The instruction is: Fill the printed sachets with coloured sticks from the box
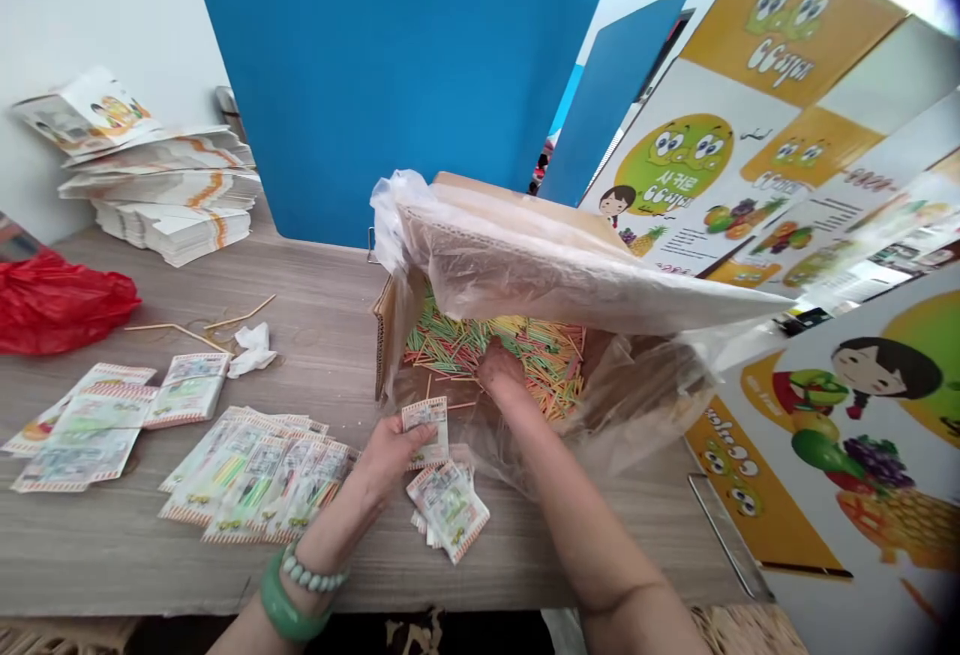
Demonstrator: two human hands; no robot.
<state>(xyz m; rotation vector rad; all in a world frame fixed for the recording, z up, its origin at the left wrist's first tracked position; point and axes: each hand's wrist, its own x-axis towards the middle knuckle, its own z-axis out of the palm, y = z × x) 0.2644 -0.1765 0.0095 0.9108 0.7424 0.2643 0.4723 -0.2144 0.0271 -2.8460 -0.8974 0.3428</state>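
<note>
My left hand (394, 450) pinches a small printed packet (429, 427) between thumb and fingers, just in front of the box's near edge. Reaching into the cardboard box (382, 340), my right hand (501, 367) touches a heap of thin coloured sticks (555, 360), green, pink, yellow and orange. Its fingertips are sunk among the sticks, so their grip is hidden. A clear plastic liner (645, 385) hangs over the box's sides. Below my left hand lies a small pile of similar packets (450, 505). Filled packets with coloured sticks showing (259, 475) overlap in a row to the left.
More packets (90, 425) lie at the table's left, near a red plastic bag (64, 300) and a crumpled tissue (253, 350). Flat printed cartons (172, 195) are stacked behind them. A blue panel (405, 75) stands at the back; large printed boxes (675, 175) rise on the right.
</note>
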